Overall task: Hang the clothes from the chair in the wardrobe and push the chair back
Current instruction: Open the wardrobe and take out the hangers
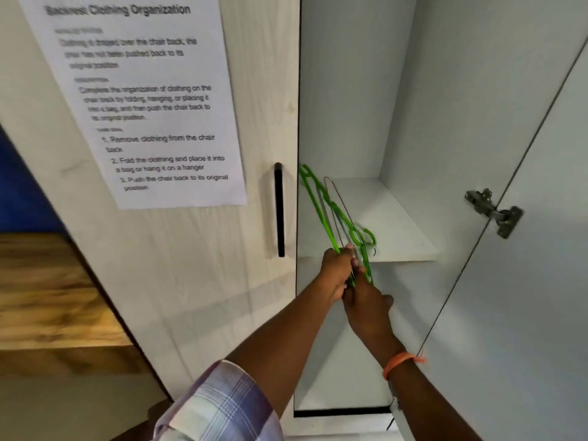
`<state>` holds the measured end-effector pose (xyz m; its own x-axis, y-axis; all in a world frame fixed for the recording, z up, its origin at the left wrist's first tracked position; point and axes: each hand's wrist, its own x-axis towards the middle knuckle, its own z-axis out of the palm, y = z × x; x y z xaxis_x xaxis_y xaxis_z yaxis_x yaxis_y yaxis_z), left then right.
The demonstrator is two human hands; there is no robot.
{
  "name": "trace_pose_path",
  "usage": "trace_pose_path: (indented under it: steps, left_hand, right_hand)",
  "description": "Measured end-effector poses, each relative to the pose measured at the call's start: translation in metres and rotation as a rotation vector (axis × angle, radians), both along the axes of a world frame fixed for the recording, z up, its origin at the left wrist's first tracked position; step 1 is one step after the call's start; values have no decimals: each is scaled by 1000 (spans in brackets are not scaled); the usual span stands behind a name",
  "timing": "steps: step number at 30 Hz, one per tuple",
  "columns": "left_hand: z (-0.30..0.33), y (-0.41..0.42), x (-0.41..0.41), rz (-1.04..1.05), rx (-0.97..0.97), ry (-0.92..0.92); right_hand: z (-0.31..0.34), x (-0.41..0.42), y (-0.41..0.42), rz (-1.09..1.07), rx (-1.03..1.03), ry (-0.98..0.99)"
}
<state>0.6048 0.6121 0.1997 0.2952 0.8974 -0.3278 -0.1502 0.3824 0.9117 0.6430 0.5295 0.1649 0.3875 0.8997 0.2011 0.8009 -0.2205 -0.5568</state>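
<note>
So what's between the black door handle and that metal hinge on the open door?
In the head view, the green hangers with thin wire ones, gripped by the left hand and right hand, in front of the wardrobe shelf, lie between handle and hinge.

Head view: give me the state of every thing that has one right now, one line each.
Left wardrobe door: closed, paper sheet stuck on it.
Right wardrobe door: swung open.
Shelf: bare where visible.
Green hangers: bunched with a wire hanger, held in front of the shelf.
Left hand: grips the hangers.
Right hand: grips the hangers.
</note>
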Motion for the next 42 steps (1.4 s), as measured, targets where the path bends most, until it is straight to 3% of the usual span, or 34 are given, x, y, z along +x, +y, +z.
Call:
trace_pose_path:
  steps: [5, 7, 14, 17, 22, 28, 38, 40, 42]
  left_hand:
    - [-9, -58, -40, -104, 354, 336]
    - [-15, -83, -55, -131, 436, 426]
    - [-35, -152, -100, -110, 410, 531]
    - [-35, -173, -111, -47, 394, 557]
    - [-26, -202, -124, -18, 363, 484]
    - [-12, -243, -108, -17, 478, 644]
    - [-7, -323, -48, -82, 576, 687]
    - [-5, -334, -43, -89, 596, 703]
    - [-3, -343, -40, -100, 601, 677]
  right_hand:
    - [0, -32, -61, 78, 63, 388]
    - [-1, -42, -84, 115, 89, 443]
    - [-17, -72, -169, 236, 70, 574]
    - [-18, -74, -193, 171, 108, 659]
    - [-18, -58, -216, 29, 161, 568]
    - [-6, -20, -257, -115, 195, 565]
    - [22, 83, -358, -498, 606, 82]
    - [28, 94, -370, -607, 681, 96]
    - [30, 110, -373, -719, 715, 232]
